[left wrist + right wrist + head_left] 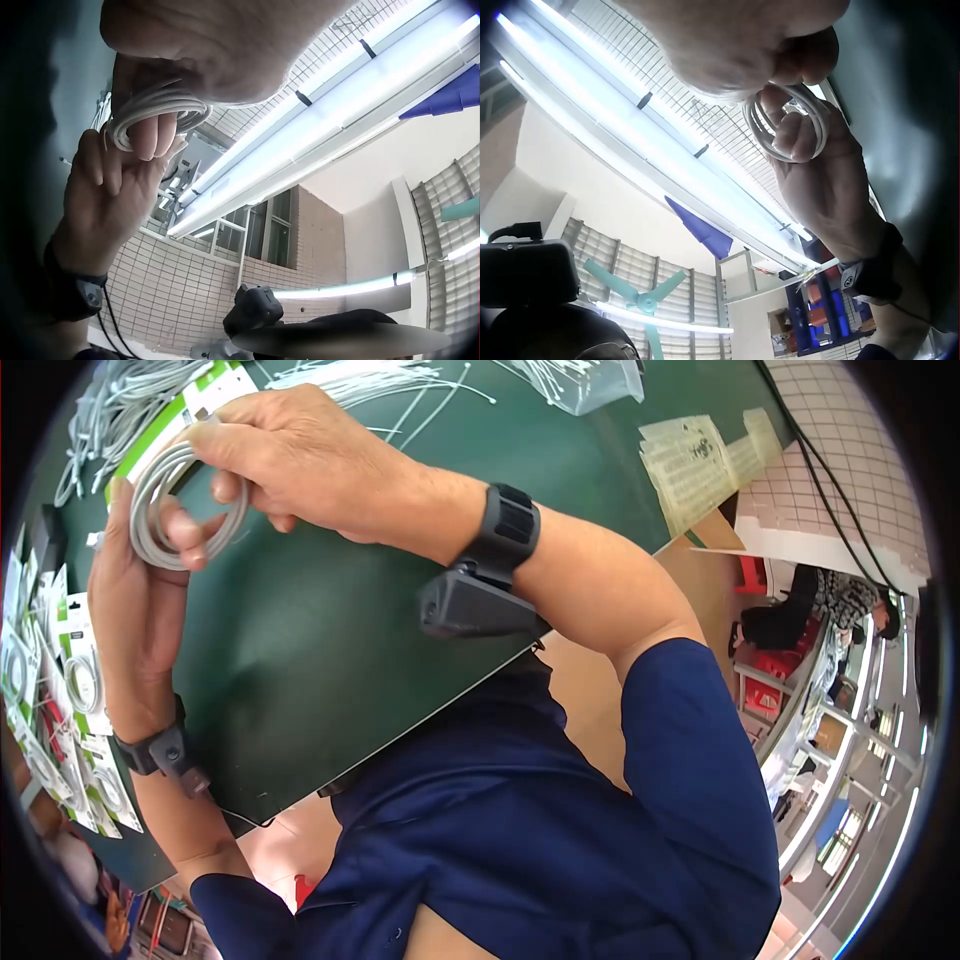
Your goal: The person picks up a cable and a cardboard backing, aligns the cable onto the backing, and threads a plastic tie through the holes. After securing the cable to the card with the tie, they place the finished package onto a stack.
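Observation:
A light grey cable (pixel 150 545), wound into a round coil of several loops, is held between both hands above the green table. My left hand (pixel 140 595) grips the coil from its left side, with fingers reaching through the loops. A small white cable end (pixel 95 540) sticks out beside that hand. My right hand (pixel 300 460) pinches the top of the coil between thumb and fingers, near a small metallic plug (pixel 204 416). In the left wrist view the coil (pixel 161 112) circles some fingertips; the right wrist view shows the loops (pixel 821 124) around the left fingers.
Bundled grey cables (pixel 130 410) lie at the back left of the green table (pixel 330 650), beside white ties (pixel 350 382) and a plastic bag (pixel 590 390). Packaged cables (pixel 85 680) line the left edge. Taped paper (pixel 690 460) is at the right corner.

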A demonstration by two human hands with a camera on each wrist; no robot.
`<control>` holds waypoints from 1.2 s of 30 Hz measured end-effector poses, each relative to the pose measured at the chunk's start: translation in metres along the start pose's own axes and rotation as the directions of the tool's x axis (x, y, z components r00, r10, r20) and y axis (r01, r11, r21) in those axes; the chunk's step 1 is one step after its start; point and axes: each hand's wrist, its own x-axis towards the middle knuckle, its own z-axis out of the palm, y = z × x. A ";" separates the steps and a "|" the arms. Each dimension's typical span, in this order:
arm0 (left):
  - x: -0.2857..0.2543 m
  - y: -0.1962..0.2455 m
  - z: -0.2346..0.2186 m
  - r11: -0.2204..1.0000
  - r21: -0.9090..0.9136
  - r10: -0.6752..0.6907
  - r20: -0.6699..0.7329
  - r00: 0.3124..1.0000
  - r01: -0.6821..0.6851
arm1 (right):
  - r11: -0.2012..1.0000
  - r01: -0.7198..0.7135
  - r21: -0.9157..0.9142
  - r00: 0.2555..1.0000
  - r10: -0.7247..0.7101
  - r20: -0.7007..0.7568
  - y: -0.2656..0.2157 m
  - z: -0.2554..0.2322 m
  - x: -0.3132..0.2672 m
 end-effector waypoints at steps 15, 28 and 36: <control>-0.008 0.001 -0.001 0.942 -0.333 0.080 0.076 0.994 -0.050 | 0.992 -0.009 0.126 0.994 -0.005 0.108 0.008 0.009 -0.002; -0.006 -0.002 0.001 0.947 -0.319 0.075 0.078 0.994 -0.047 | 0.996 -0.017 0.084 0.998 0.011 0.065 0.012 0.011 -0.001; -0.008 -0.001 0.009 0.980 -0.197 0.015 0.033 0.999 -0.009 | 0.999 -0.017 0.045 0.999 0.016 0.031 0.007 0.007 -0.005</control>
